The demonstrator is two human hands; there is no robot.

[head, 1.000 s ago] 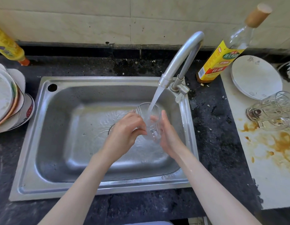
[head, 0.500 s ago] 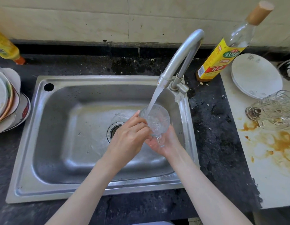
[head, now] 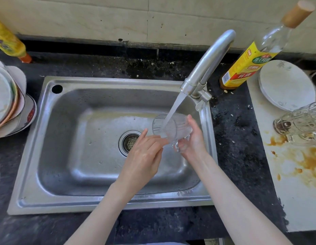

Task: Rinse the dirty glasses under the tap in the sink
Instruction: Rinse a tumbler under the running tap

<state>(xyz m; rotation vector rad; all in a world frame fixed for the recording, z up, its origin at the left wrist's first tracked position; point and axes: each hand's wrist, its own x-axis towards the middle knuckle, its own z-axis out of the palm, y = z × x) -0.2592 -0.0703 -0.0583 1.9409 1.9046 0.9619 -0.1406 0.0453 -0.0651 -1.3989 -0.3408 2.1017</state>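
A clear ribbed glass point(head: 171, 125) lies tilted on its side over the steel sink point(head: 52, 149), its mouth turned left. Water from the curved tap point(head: 209, 62) runs onto its upper side. My right hand point(head: 193, 138) holds the glass from below and behind, fingers curled round its base. My left hand point(head: 144, 156) is beside it with straight fingers, the fingertips touching the glass near its lower rim. More dirty glasses point(head: 302, 124) lie on their sides on a stained white board point(head: 295, 183) at the right.
A white plate point(head: 286, 85) sits at the board's far end, beside a yellow-labelled bottle point(head: 249, 66). Stacked plates and bowls point(head: 10, 103) stand left of the sink, with a yellow bottle point(head: 8, 43) behind them. The drain point(head: 129, 142) is open. Black worktop surrounds the sink.
The glass has gone from mouth-up under the stream to lying on its side, mouth left. My left hand has let go and slid down, its fingers now straight.
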